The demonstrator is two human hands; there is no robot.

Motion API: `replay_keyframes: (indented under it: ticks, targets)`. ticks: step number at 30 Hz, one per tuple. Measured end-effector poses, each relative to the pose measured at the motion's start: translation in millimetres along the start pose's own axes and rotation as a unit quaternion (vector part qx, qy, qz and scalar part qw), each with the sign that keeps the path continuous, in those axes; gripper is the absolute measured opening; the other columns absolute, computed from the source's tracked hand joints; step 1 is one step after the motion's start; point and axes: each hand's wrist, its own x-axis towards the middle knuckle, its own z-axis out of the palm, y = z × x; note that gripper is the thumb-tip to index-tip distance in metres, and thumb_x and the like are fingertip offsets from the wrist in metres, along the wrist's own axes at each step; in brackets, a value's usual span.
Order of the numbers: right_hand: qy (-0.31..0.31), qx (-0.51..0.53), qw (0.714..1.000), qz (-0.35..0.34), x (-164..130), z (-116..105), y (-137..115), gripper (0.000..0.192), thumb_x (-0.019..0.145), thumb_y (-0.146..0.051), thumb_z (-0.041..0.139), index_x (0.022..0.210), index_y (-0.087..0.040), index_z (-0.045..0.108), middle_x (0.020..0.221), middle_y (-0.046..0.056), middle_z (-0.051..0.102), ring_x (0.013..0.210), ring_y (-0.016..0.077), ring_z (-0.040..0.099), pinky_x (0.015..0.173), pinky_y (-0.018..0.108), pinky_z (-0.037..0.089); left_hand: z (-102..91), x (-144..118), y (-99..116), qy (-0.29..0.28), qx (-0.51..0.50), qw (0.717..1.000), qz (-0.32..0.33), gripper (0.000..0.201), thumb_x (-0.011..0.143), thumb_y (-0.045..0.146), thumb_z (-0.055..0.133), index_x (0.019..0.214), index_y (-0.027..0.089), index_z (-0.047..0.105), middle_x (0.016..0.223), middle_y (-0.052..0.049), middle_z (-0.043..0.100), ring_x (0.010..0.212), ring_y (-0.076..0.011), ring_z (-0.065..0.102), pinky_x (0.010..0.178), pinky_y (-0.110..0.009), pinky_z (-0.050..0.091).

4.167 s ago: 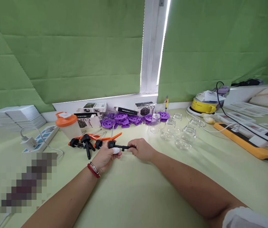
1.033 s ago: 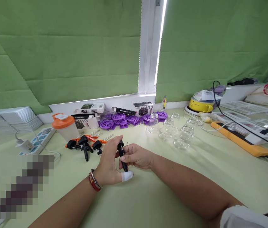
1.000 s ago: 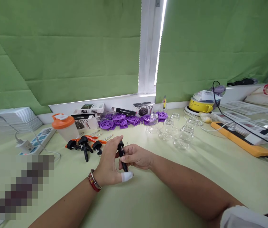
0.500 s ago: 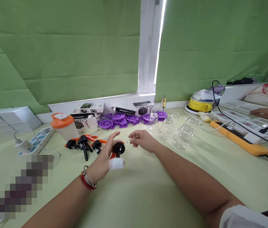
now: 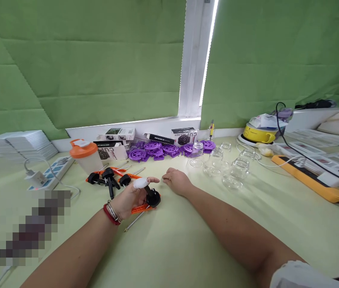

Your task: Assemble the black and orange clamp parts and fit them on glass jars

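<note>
My left hand [image 5: 135, 196] is wrapped round a black and orange part [image 5: 153, 199], which has a round black end, a black stem, an orange strip and a thin metal rod sticking out below. A white wrap covers my left thumb. Just to the right, my right hand [image 5: 177, 181] rests low at the tabletop, fingertips drawn together; whatever they may hold is hidden. Similar black and orange parts [image 5: 109, 178] with metal rods lie to the left of my left hand.
Behind are purple wheel-shaped parts [image 5: 153, 148], printed boxes [image 5: 113, 152] and an orange-lidded shaker cup [image 5: 85, 154]. Several clear glass jars [image 5: 213, 164] stand right of my right hand. Power strips lie at left [image 5: 52, 172] and right [image 5: 310, 178], with cables.
My left hand has turned over, tipping the round black end downward and showing the metal rod. My right hand's fingers have closed and lowered over the spot where a tiny item lay.
</note>
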Motion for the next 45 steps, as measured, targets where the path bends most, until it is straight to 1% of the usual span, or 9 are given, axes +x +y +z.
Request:
replay_keyframes:
  ticks: [6, 9, 13, 17, 19, 25, 30, 36, 45]
  targets:
    - [-0.005, 0.034, 0.999, 0.031, 0.2, -7.8, -1.0, 0.011, 0.079, -0.022, 0.058, 0.08, -0.019, 0.068, 0.088, 0.004, 0.064, 0.079, 0.0151, 0.055, 0.068, 0.026, 0.037, 0.4, 1.8, 3.6, 0.015, -0.016, 0.999, -0.036, 0.044, 0.069, 0.048, 0.057, 0.101, 0.018, 0.058, 0.053, 0.004, 0.047, 0.044, -0.0098, 0.039, 0.045, -0.023, 0.032]
    - [-0.027, 0.035, 0.998, 0.04, -1.2, -12.9, -2.2, 0.007, 0.075, -0.021, 0.06, 0.074, -0.018, 0.066, 0.08, 0.003, 0.064, 0.072, 0.0145, 0.053, 0.062, 0.026, 0.036, 3.2, 1.5, 7.0, 0.001, -0.016, 0.998, -0.057, 0.044, 0.067, 0.048, 0.06, 0.1, 0.019, 0.057, 0.054, 0.005, 0.046, 0.045, -0.0097, 0.039, 0.045, -0.022, 0.029]
    - [-0.017, 0.122, 0.992, 0.034, -4.7, -18.6, -3.4, 0.004, 0.074, -0.018, 0.059, 0.073, -0.016, 0.063, 0.073, 0.003, 0.063, 0.066, 0.0123, 0.052, 0.06, 0.025, 0.037, 5.0, 3.1, 8.0, 0.017, 0.007, 0.997, -0.077, 0.046, 0.067, 0.048, 0.06, 0.103, 0.019, 0.057, 0.046, 0.009, 0.03, 0.044, -0.0096, 0.034, 0.046, -0.021, 0.027]
    - [-0.041, 0.367, 0.924, 0.096, -8.4, -28.7, -13.4, 0.016, 0.072, -0.023, 0.063, 0.085, -0.014, 0.062, 0.066, 0.001, 0.061, 0.056, 0.0097, 0.053, 0.055, 0.025, 0.043, 6.5, 4.6, 7.8, 0.015, 0.013, 0.996, -0.089, 0.045, 0.067, 0.049, 0.058, 0.102, 0.02, 0.058, 0.044, 0.009, 0.027, 0.045, -0.0101, 0.033, 0.048, -0.022, 0.03]
    - [-0.068, 0.448, 0.887, 0.088, -10.9, -36.3, -22.2, 0.023, 0.069, -0.029, 0.068, 0.085, -0.012, 0.065, 0.063, 0.001, 0.061, 0.055, 0.0096, 0.054, 0.056, 0.026, 0.045, 7.5, 5.3, 7.6, 0.008, 0.002, 0.996, -0.091, 0.043, 0.067, 0.048, 0.059, 0.099, 0.021, 0.059, 0.045, 0.008, 0.028, 0.045, -0.011, 0.036, 0.049, -0.023, 0.031]
    - [-0.149, 0.511, 0.845, 0.043, -19.6, -52.9, -43.3, 0.034, 0.061, -0.035, 0.075, 0.084, -0.011, 0.069, 0.067, 0.003, 0.065, 0.056, 0.0111, 0.058, 0.06, 0.029, 0.048, 3.2, 9.7, 0.9, 0.014, -0.023, 0.997, -0.074, 0.028, 0.066, 0.044, 0.06, 0.081, 0.02, 0.058, 0.045, 0.007, 0.036, 0.049, -0.0129, 0.042, 0.051, -0.025, 0.032]
    - [-0.15, 0.499, 0.853, 0.029, -21.2, -48.5, -45.6, 0.027, 0.064, -0.031, 0.073, 0.083, -0.012, 0.069, 0.067, 0.002, 0.064, 0.055, 0.0099, 0.057, 0.059, 0.027, 0.047, -1.2, 12.6, -3.5, -0.015, -0.024, 0.997, -0.079, 0.027, 0.071, 0.045, 0.057, 0.08, 0.019, 0.056, 0.056, 0.004, 0.05, 0.056, -0.0136, 0.047, 0.054, -0.025, 0.035]
    - [-0.098, 0.467, 0.879, -0.026, -20.0, -36.3, -45.6, 0.016, 0.064, -0.027, 0.072, 0.074, -0.015, 0.068, 0.067, -0.001, 0.06, 0.058, 0.0089, 0.051, 0.058, 0.025, 0.043, 2.3, 12.4, -0.3, -0.003, -0.022, 0.995, -0.101, 0.029, 0.068, 0.045, 0.058, 0.062, 0.019, 0.046, 0.048, 0.005, 0.038, 0.056, -0.0139, 0.046, 0.055, -0.025, 0.037]
    - [-0.085, 0.447, 0.887, -0.076, -19.8, -34.0, -46.5, 0.016, 0.063, -0.029, 0.074, 0.07, -0.016, 0.068, 0.071, 0.001, 0.061, 0.066, 0.0127, 0.054, 0.063, 0.027, 0.044, 4.5, 11.7, 2.5, -0.031, -0.01, 0.997, -0.071, 0.025, 0.068, 0.043, 0.06, 0.069, 0.019, 0.05, 0.052, 0.006, 0.038, 0.053, -0.0102, 0.037, 0.056, -0.024, 0.038]
